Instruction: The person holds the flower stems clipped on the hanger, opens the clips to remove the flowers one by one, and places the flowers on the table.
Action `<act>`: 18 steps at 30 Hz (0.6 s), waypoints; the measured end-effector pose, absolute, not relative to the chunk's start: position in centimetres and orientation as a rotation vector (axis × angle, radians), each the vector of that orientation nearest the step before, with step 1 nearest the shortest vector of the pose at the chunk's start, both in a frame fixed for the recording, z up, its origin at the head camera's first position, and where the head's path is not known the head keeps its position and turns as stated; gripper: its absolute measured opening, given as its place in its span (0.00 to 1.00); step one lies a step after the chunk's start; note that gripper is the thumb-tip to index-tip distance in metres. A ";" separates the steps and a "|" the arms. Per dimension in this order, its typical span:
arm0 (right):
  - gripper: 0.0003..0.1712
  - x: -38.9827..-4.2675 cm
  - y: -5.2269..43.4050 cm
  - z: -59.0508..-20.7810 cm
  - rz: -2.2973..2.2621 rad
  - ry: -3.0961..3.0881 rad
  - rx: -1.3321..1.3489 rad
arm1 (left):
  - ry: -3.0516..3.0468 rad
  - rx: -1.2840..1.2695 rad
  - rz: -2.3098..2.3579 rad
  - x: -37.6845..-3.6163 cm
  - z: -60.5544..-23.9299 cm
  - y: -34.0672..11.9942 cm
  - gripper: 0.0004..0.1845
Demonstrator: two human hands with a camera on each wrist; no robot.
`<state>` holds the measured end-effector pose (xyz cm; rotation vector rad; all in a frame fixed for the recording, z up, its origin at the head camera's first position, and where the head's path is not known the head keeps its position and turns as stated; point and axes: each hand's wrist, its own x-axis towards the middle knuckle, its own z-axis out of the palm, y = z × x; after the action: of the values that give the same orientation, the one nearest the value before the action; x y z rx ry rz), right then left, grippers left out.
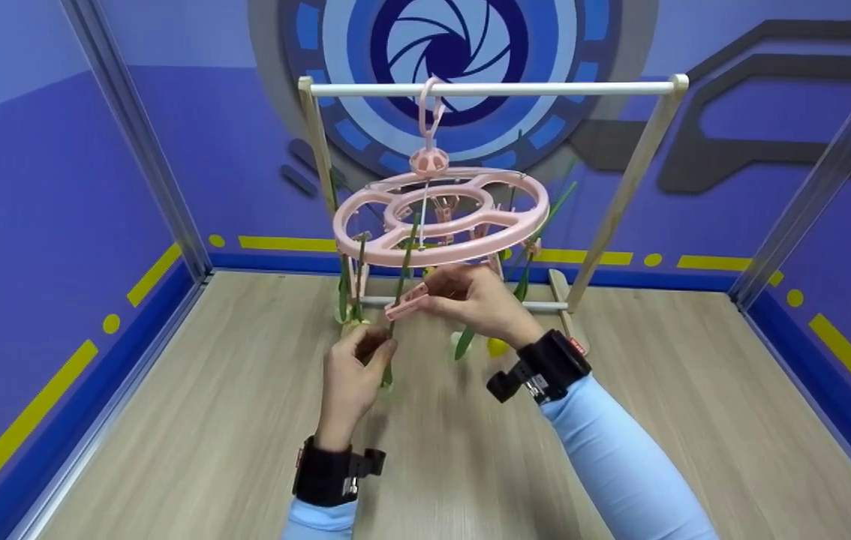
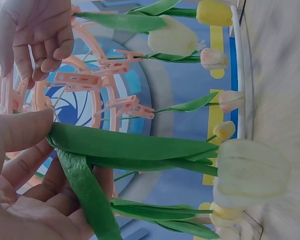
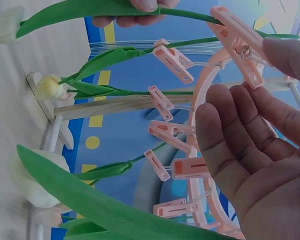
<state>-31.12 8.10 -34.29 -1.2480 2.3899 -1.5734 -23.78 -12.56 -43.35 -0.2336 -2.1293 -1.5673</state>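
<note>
The left hand [image 1: 354, 375] pinches an artificial tulip's [image 2: 250, 170] green stem and leaves below the pink round clip hanger [image 1: 442, 217], which hangs from the wooden rack's [image 1: 497, 89] rail. The right hand [image 1: 474, 300] seems to squeeze a pink clip [image 1: 407, 301] onto that stem, though its fingers are blurred.

The round pink plastic clip hanger [image 1: 442, 217] hangs from the white rail of the wooden rack [image 1: 493, 89]; green-stemmed artificial tulips [image 1: 521, 281] hang under it, above the wooden floor [image 1: 193, 420].
</note>
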 end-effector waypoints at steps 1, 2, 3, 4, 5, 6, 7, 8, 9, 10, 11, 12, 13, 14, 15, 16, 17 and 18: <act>0.11 -31.1 8.1 -34.3 -1.582 2.379 -1.254 | -2.132 -0.233 -1.565 -23.8 -43.3 -12.6 0.04; 0.11 -31.1 8.1 -34.3 -1.590 2.372 -1.258 | -2.135 -0.234 -1.561 -23.8 -43.3 -12.7 0.05; 0.11 -31.1 8.1 -34.4 -1.597 2.364 -1.263 | -2.140 -0.232 -1.557 -23.7 -43.3 -12.8 0.05; 0.11 -31.1 8.1 -34.4 -1.603 2.359 -1.265 | -2.144 -0.228 -1.554 -23.7 -43.2 -12.8 0.06; 0.11 -31.1 8.1 -34.5 -1.604 2.361 -1.259 | -2.148 -0.223 -1.552 -23.7 -43.2 -12.9 0.07; 0.11 -31.1 8.1 -34.5 -1.604 2.366 -1.253 | -2.150 -0.218 -1.550 -23.7 -43.2 -12.9 0.08; 0.12 -31.1 8.1 -34.6 -1.605 2.373 -1.245 | -2.151 -0.217 -1.546 -23.6 -43.1 -13.0 0.08; 0.11 -31.1 8.1 -34.6 -1.602 2.388 -1.235 | -2.153 -0.217 -1.540 -23.6 -43.1 -13.0 0.09; 0.12 -31.1 8.1 -34.7 -1.599 2.403 -1.225 | -2.152 -0.211 -1.538 -23.6 -43.0 -13.0 0.09; 0.11 -31.1 8.1 -34.7 -1.598 2.419 -1.217 | -2.151 -0.206 -1.537 -23.6 -43.0 -13.0 0.09; 0.12 -31.0 8.1 -34.8 -1.597 2.430 -1.210 | -2.151 -0.201 -1.535 -23.5 -43.0 -13.0 0.10; 0.11 -31.0 8.1 -34.8 -1.601 2.436 -1.211 | -2.151 -0.200 -1.531 -23.5 -43.0 -13.0 0.10; 0.12 -31.0 8.1 -34.8 -1.599 2.444 -1.218 | -2.153 -0.198 -1.529 -23.6 -42.9 -13.0 0.10; 0.12 -30.9 8.1 -34.9 -1.595 2.453 -1.226 | -2.155 -0.194 -1.527 -23.6 -42.9 -13.1 0.10; 0.12 -30.9 8.1 -34.9 -1.595 2.454 -1.233 | -2.156 -0.190 -1.529 -23.6 -42.9 -13.1 0.10; 0.12 -30.9 8.1 -35.0 -1.594 2.454 -1.246 | -2.160 -0.188 -1.527 -23.6 -42.9 -13.1 0.10; 0.12 -30.9 8.2 -35.0 -1.592 2.454 -1.256 | -2.163 -0.186 -1.526 -23.5 -42.9 -13.2 0.10; 0.12 -30.9 8.1 -35.1 -1.593 2.450 -1.263 | -2.165 -0.184 -1.523 -23.5 -42.9 -13.2 0.09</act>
<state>-30.86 8.13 -35.09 -1.2633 2.4504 -1.5935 -23.53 -13.22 -42.94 -0.1844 -2.1650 -1.5229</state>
